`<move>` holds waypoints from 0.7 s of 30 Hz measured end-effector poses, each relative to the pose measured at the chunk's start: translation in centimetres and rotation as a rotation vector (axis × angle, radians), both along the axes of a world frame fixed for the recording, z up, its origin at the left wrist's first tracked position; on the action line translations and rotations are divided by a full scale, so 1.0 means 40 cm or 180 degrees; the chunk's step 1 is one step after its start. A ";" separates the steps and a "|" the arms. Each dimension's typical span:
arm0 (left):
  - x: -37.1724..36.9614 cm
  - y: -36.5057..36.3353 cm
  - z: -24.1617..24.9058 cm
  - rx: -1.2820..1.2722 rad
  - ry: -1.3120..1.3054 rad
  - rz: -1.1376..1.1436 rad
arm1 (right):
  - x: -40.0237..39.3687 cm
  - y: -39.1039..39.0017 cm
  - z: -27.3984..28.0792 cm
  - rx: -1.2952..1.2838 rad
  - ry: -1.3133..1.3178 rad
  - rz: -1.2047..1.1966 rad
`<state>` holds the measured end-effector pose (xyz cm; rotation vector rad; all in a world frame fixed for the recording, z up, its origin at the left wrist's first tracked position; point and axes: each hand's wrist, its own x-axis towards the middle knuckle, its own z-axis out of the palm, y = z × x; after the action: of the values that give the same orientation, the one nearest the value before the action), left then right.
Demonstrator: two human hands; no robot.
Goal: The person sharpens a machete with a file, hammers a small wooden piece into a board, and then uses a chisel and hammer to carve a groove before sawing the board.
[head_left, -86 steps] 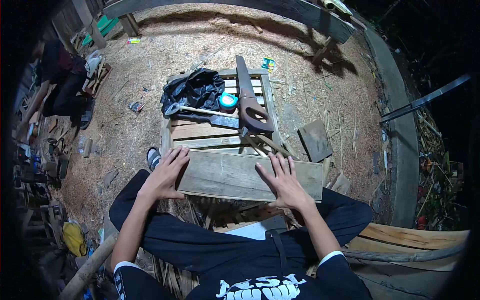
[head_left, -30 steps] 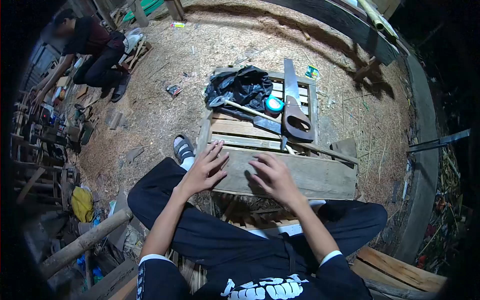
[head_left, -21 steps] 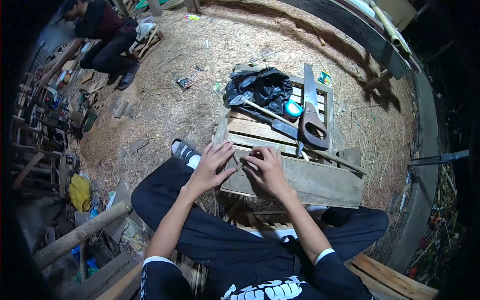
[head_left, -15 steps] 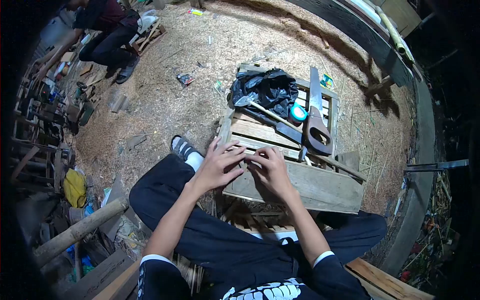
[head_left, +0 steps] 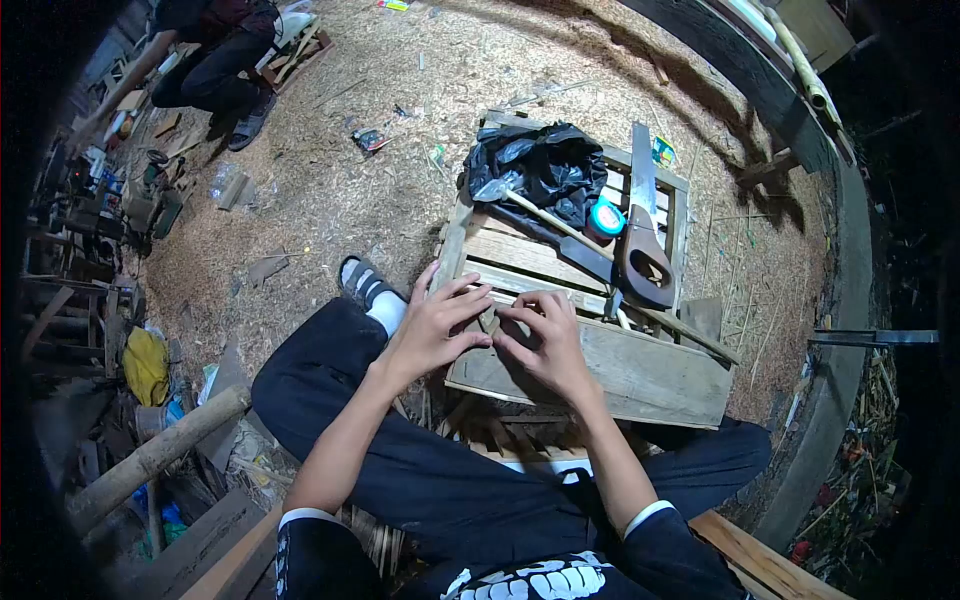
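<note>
Handsaw point(head_left: 641, 175), black bag point(head_left: 560, 165) on slatted crate point(head_left: 530, 252), beyond board point(head_left: 645, 375).

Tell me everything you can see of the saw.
The saw is a hand saw lying flat on the right side of the slatted crate, handle towards the person. The brown handle, apparently wood, has a closed grip opening. The grey, metal-looking blade narrows away from the handle, its tip reaching past the crate's far edge. The teeth are too small to make out. A blue round thing sits close to its left; contact is unclear. Neither the left hand nor the right hand touches it.
</note>
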<state>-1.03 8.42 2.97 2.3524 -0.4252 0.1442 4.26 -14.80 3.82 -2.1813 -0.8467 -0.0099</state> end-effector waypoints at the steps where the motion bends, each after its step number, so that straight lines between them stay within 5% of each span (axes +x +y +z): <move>1: 0.002 0.000 0.000 -0.0072 0.0041 0.0028 | 0.001 0.000 0.001 -0.0004 -0.0020 0.0001; 21: 0.013 0.016 -0.009 -0.0013 0.0101 0.0069 | 0.001 0.001 -0.009 0.0158 0.0066 -0.0064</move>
<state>-0.51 9.07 2.59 2.3525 -0.3838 0.1177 4.31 -14.77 3.45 -2.1397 -0.8047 -0.0181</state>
